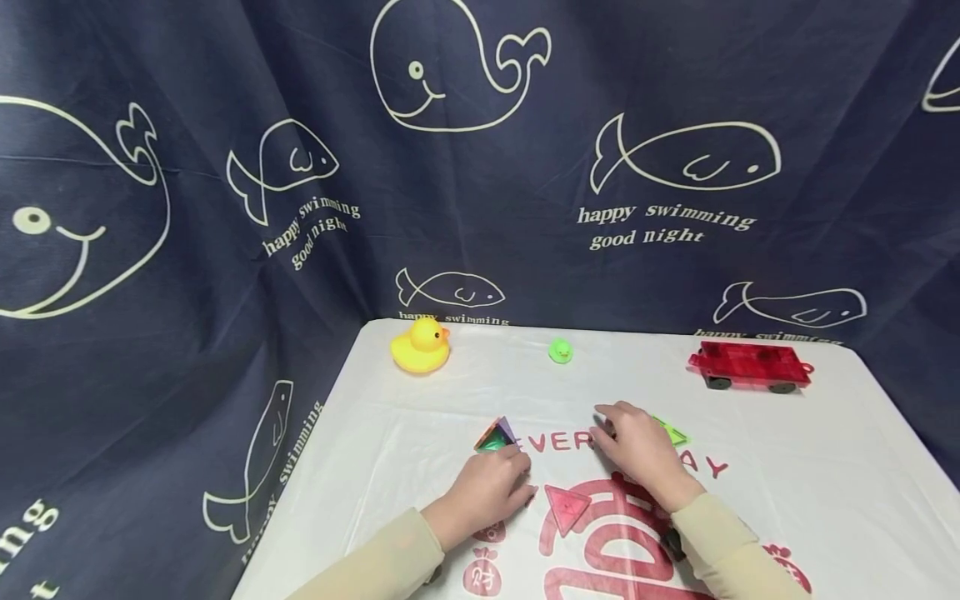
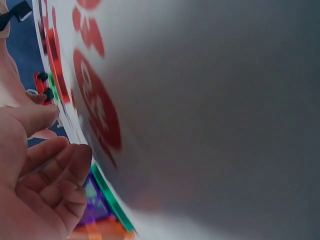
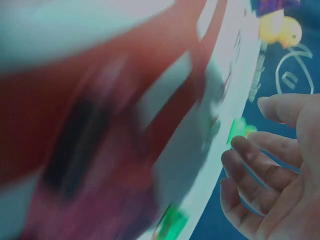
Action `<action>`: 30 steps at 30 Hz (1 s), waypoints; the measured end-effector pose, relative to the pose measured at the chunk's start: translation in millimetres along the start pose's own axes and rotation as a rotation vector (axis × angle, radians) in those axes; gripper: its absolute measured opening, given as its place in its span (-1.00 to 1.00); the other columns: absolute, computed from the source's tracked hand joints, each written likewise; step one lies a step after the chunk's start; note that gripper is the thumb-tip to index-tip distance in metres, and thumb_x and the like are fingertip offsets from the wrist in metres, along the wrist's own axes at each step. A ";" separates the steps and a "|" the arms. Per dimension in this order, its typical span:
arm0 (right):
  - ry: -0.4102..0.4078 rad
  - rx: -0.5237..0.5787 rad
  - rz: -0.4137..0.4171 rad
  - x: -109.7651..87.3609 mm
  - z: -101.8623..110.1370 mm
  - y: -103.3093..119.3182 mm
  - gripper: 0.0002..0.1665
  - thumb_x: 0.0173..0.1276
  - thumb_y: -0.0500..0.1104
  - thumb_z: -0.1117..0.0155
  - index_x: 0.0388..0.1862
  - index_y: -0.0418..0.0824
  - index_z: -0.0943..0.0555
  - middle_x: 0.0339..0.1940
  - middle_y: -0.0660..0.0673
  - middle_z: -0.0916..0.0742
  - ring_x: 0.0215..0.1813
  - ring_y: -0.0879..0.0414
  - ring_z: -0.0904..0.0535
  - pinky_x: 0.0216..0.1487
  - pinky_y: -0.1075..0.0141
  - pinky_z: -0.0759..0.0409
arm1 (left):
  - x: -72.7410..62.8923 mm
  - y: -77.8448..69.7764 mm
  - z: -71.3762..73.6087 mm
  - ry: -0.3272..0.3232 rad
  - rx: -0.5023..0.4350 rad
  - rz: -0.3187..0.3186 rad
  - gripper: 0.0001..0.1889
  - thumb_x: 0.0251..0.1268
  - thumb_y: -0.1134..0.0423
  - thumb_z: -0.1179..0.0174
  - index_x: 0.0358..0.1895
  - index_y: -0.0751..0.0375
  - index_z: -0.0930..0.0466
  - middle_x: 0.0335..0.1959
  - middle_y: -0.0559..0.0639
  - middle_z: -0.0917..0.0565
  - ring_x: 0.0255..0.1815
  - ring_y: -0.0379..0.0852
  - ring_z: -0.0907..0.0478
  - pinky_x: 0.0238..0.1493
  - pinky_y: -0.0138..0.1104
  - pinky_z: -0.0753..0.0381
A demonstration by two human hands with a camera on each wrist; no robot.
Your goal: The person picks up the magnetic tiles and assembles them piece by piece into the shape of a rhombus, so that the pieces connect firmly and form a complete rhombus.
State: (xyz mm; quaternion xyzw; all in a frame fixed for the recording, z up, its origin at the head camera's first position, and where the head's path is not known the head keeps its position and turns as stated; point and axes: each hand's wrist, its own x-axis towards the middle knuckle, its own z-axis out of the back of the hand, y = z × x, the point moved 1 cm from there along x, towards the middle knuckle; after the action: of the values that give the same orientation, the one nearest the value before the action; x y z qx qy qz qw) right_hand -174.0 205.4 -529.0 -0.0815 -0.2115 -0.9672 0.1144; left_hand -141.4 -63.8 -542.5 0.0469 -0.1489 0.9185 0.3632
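My left hand (image 1: pixel 483 492) has its fingers loosely bent right beside a small pyramid of coloured translucent tiles (image 1: pixel 497 436). In the left wrist view, nothing shows between the thumb and the fingers; the tiles' purple face (image 2: pixel 96 206) and green edge (image 2: pixel 114 200) appear behind the fingertips. To the right, my right hand (image 1: pixel 641 446) hovers low over the printed cloth, its fingers spread and slightly bent around nothing. Partly hidden behind that hand is a yellow-green triangular tile (image 1: pixel 672 430). A pinkish-red triangular tile (image 1: pixel 567 508) lies flat between the hands.
Along the table's back stand a yellow rubber duck (image 1: pixel 421 350), a small green duck (image 1: pixel 560 351) and a red wheeled toy car (image 1: pixel 752 365). A dark blue curtain (image 1: pixel 525 208) with whale drawings hangs behind. A blurred reddish thing with a dark bar (image 3: pixel 77 150) fills the right wrist view's lower left.
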 end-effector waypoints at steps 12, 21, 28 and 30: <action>0.038 -0.023 -0.104 -23.8 19.8 -58.8 -0.34 0.25 -0.06 -0.58 0.14 -0.51 -0.65 0.06 -0.47 -0.64 0.09 -0.39 -0.58 0.15 -0.30 -0.53 | 9.5 -23.4 -5.1 0.107 -0.048 -0.121 -0.54 0.29 -0.18 -0.41 0.08 0.04 -0.74 -0.13 -0.23 -0.61 -0.16 -0.35 -0.52 0.06 -0.38 -0.53; 0.049 -0.023 -0.127 -33.1 28.1 -82.6 -0.25 0.23 0.00 -0.59 0.16 -0.56 -0.62 -0.03 -0.43 -0.63 -0.09 -0.27 -0.57 0.00 -0.24 -0.56 | 8.5 -24.2 -9.0 0.153 -0.005 -0.156 -0.50 0.28 -0.25 -0.39 0.14 -0.05 -0.74 -0.12 -0.27 -0.53 -0.18 -0.35 -0.41 -0.04 -0.41 -0.44; 0.075 -0.014 -0.126 -34.9 28.5 -86.0 -0.28 0.24 0.03 -0.58 0.13 -0.52 -0.64 -0.12 -0.33 -0.64 -0.22 -0.11 -0.54 -0.13 -0.13 -0.57 | 9.7 -24.2 -12.0 0.134 0.002 -0.162 -0.58 0.29 -0.16 -0.41 0.09 -0.05 -0.74 -0.14 -0.27 -0.53 -0.18 -0.35 -0.44 -0.07 -0.42 -0.44; 0.085 -0.010 -0.133 -35.3 28.6 -85.4 -0.27 0.23 0.04 -0.59 0.14 -0.52 -0.65 -0.12 -0.32 -0.64 -0.22 -0.10 -0.53 -0.13 -0.12 -0.57 | 10.3 -24.3 -12.0 0.128 0.003 -0.164 -0.62 0.29 -0.14 -0.42 0.05 -0.05 -0.74 -0.14 -0.26 -0.55 -0.17 -0.34 -0.46 -0.05 -0.41 -0.46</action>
State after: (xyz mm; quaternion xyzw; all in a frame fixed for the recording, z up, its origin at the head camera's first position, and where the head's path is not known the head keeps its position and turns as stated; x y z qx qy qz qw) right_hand -158.8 299.8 -543.9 -0.0268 -0.2067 -0.9763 0.0583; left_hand -132.1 -36.5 -546.1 0.0009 -0.1198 0.8872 0.4456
